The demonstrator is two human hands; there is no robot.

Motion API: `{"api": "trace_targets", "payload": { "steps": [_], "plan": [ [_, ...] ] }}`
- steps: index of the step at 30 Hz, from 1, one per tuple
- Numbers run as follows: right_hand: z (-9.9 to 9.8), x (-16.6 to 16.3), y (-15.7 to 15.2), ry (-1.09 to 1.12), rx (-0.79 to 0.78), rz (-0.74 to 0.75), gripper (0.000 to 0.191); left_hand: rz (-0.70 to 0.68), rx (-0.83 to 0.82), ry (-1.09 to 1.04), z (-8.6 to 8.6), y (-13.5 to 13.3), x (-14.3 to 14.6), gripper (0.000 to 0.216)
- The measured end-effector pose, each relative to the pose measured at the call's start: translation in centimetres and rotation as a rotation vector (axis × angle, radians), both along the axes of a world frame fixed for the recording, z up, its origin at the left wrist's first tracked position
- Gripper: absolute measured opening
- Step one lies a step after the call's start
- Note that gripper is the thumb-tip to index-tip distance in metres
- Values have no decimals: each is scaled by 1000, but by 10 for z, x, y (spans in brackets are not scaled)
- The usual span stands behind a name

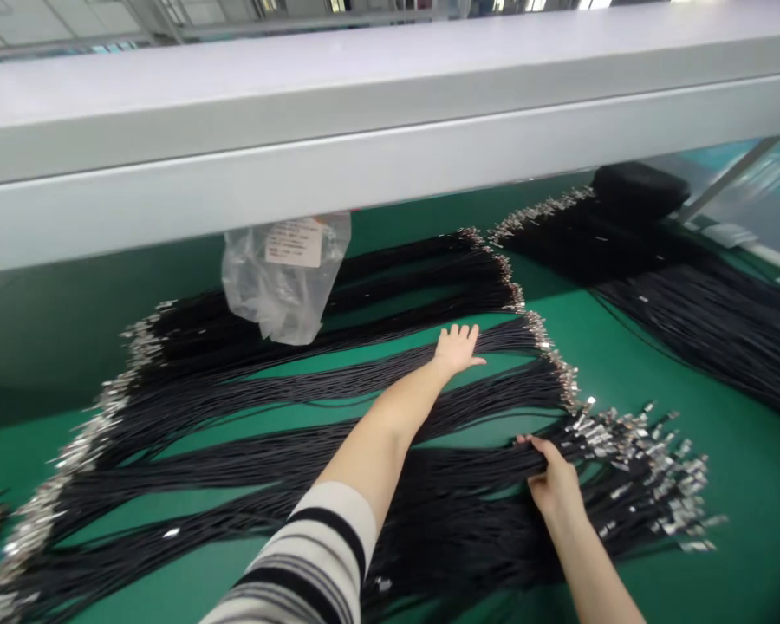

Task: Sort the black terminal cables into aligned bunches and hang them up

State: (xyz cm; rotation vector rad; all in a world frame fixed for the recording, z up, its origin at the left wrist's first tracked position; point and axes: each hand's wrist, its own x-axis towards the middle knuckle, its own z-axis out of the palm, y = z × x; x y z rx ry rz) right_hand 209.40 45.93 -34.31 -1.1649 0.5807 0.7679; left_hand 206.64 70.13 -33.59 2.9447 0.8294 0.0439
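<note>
R hand [555, 481], nearer, pinches black cable bunch [474, 462] on green table [630, 360]; it runs L–R, metal ends [601, 433] just R of fingers. L hand [457, 348], fingers spread, is over another bunch [364, 379].

Left arm [390, 425] stretched well forward, slanting up and rightward. Striped sleeve [318, 555] covers its near part; bare skin from there to the wrist. Left hand [457, 349] at far reach, back of hand uppermost, fingers slightly spread and pointing forward, thumb out to the right.

Right forearm [594, 563] bare, entering from the lower right, angled forward and leftward. Right hand [555, 479] nearer the body, fingers curled in a grip, partly hidden, thumb side uppermost. Hands apart.
</note>
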Motion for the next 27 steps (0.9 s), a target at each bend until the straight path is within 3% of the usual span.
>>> {"api": "trace_targets", "payload": {
  "steps": [8, 18, 27],
  "plan": [
    [-1, -1, -5, 64, 58, -7, 38, -13, -13, 135, -6, 29, 36, 49],
    [3, -4, -9, 86, 118, 6, 40, -83, -34, 157, -4, 49, 44, 41],
    [-4, -4, -9, 73, 149, -2, 37, -14, -41, 171, -5, 64, 51, 39]
  ]
}}
